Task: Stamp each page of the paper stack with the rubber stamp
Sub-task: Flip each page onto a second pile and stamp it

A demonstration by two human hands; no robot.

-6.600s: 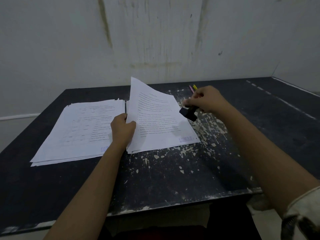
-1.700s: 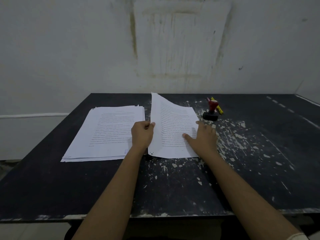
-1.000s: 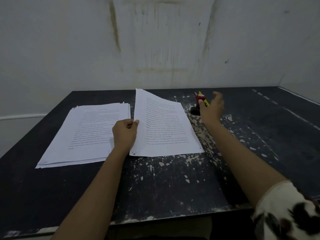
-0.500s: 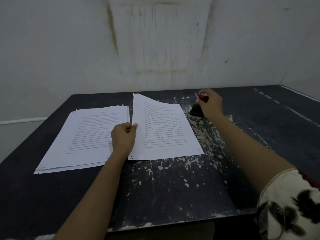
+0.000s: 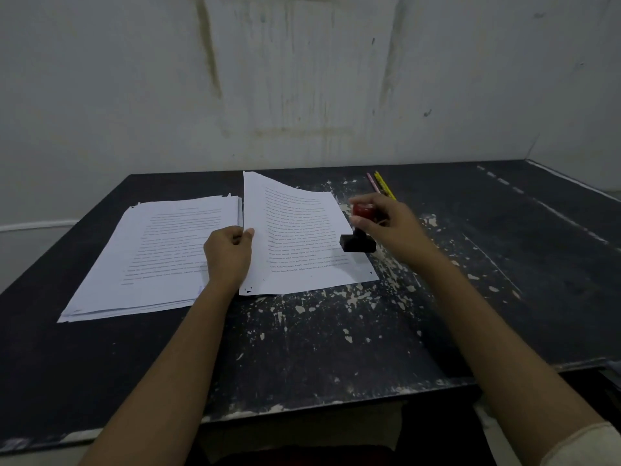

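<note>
Open passage over the bare table (image 5: 319, 348) at lower centre, between the forearms, and across the right of the frame. Blocked at centre left by the paper pile (image 5: 151, 264), at centre by the curled page (image 5: 302, 230) and stamp (image 5: 358, 243); pencils (image 5: 384, 186) behind, wall (image 5: 302, 95) above.

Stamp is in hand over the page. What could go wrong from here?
1. The rubber stamp in the right hand is over the right edge of the top page, so part of the imprint may land on the table.
2. The left hand pinches that page's left edge, raised and curled; the sheet may shift and smear.
3. The stamp's base looks tilted, risking a partial print.
</note>
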